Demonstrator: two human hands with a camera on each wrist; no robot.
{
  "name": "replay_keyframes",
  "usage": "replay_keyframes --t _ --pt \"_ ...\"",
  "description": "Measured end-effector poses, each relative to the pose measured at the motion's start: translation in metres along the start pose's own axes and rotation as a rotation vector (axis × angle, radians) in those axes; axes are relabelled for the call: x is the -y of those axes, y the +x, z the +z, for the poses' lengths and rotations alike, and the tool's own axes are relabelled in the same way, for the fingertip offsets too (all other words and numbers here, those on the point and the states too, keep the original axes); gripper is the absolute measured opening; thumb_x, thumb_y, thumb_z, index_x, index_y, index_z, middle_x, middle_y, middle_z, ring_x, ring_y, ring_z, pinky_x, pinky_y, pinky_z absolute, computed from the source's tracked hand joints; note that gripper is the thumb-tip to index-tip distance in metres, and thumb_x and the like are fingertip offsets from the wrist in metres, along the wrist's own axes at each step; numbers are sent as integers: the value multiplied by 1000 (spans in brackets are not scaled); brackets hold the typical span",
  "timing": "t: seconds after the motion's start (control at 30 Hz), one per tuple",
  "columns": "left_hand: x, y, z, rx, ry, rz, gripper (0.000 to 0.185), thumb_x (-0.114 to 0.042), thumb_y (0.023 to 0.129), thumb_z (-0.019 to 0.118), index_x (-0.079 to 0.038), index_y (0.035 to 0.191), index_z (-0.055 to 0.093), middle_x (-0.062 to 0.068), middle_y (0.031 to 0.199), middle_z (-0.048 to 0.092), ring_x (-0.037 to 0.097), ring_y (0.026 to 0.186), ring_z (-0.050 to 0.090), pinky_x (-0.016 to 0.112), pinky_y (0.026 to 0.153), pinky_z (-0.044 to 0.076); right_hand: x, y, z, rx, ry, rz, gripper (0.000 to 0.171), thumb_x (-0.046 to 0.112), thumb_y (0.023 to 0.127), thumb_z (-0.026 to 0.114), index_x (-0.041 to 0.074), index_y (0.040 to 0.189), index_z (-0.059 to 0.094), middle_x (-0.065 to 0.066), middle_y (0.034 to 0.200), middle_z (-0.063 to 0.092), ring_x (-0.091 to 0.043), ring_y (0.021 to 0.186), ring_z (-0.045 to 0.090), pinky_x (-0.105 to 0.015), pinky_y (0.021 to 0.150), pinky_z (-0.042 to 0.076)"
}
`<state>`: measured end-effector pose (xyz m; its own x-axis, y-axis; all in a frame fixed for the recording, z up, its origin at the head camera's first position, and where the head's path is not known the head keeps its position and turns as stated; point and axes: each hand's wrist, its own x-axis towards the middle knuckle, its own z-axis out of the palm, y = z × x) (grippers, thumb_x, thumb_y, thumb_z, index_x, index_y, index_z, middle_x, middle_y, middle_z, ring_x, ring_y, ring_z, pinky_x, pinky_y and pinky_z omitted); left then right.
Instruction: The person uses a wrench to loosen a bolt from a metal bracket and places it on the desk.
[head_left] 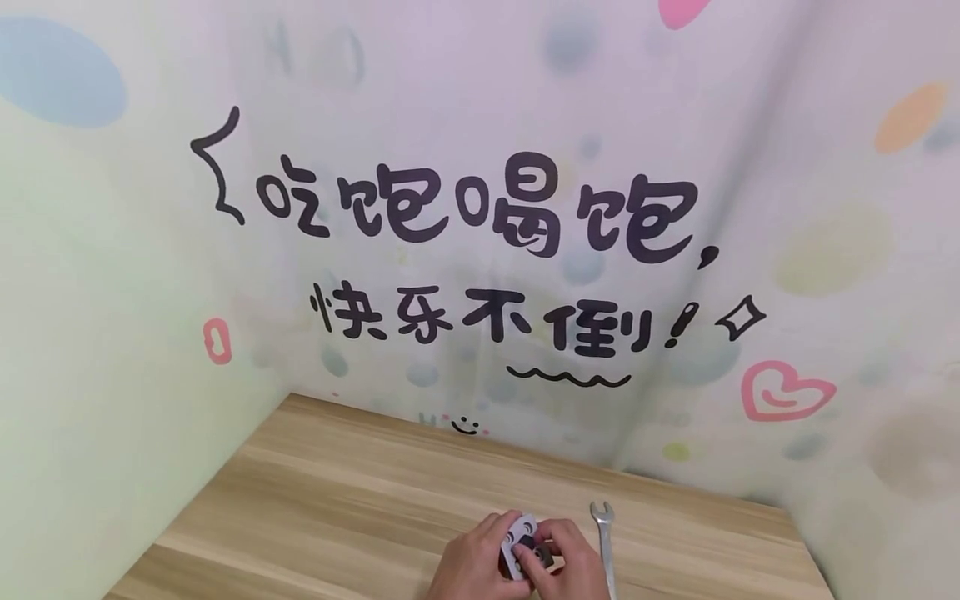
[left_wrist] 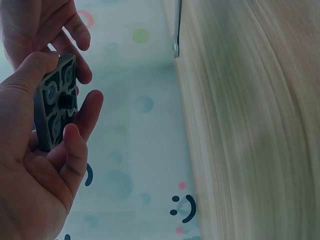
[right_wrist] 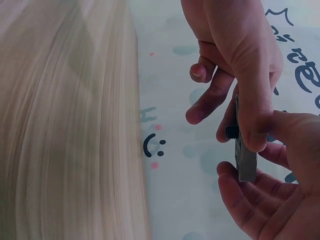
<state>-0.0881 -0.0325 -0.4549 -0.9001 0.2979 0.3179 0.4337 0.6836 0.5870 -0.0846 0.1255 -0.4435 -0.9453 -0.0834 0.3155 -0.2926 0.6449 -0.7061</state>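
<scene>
A small flat grey metal plate (head_left: 517, 529) with curved slots is held over the table by my left hand (head_left: 477, 560), the thumb on one edge and the fingers beneath. The left wrist view shows the plate's ribbed face (left_wrist: 56, 107) with round bosses. Out of its middle sticks a short dark threaded bolt (right_wrist: 231, 131). My right hand (head_left: 572, 560) pinches at the dark part in the plate's middle. Its thumb (right_wrist: 254, 132) presses the face opposite the thread, covering what lies under it. A silver open-ended wrench (head_left: 603, 533) lies right of my right hand.
The wood-grain tabletop (head_left: 352, 492) runs back to a printed wall (head_left: 450, 108) with black lettering and coloured spots. Another wall (head_left: 90, 333) borders the table on the left. The wrench's lower end is cut off by the head view's bottom edge.
</scene>
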Motion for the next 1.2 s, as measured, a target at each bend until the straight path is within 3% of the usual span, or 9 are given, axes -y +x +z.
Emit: replay_keyframes --t 0.13,0.3,0.57,0.77,1.03,1.2 --pt "0 -4 1 12 -7 -12 65 -36 72 81 -8 127 60 -1 102 65 -1 81 54 20 65 48 0 -3 0 23 -7 8 17 20 82 79 19 86 63 1 94 62 -6 72 65 -16 52 48" --pt "1 -7 6 -27 13 20 63 -35 72 81 -9 125 61 0 103 66 0 81 57 18 65 48 -2 -7 -1 48 -6 -3 15 19 83 79 18 90 66 -2 95 62 -11 73 68 -14 53 47" --pt "1 -9 7 -42 27 23 63 -35 72 80 -10 127 61 -2 104 66 0 83 57 18 65 48 -2 -9 2 -6 4 -42 15 13 80 80 18 91 70 1 97 63 -8 75 64 -17 51 47" --pt "3 -2 3 -125 87 71 64 -33 72 81 -10 128 61 -1 107 68 3 86 62 18 67 50 0 -1 4 -63 -4 -127 21 6 79 79 13 98 74 -1 100 64 -13 79 66 -16 52 48" --pt "5 -1 2 -201 108 110 65 -31 68 84 -8 125 62 0 108 68 8 87 66 21 68 52 3 1 5 -81 -15 -135 25 4 78 79 14 101 76 -1 102 66 -13 81 66 -16 52 48" --pt "5 1 -1 -200 128 115 65 -33 69 84 -10 125 61 0 109 68 10 87 66 22 69 53 4 2 4 -100 0 -173 26 2 79 78 15 101 77 -1 104 66 -16 82 66 -17 53 49"
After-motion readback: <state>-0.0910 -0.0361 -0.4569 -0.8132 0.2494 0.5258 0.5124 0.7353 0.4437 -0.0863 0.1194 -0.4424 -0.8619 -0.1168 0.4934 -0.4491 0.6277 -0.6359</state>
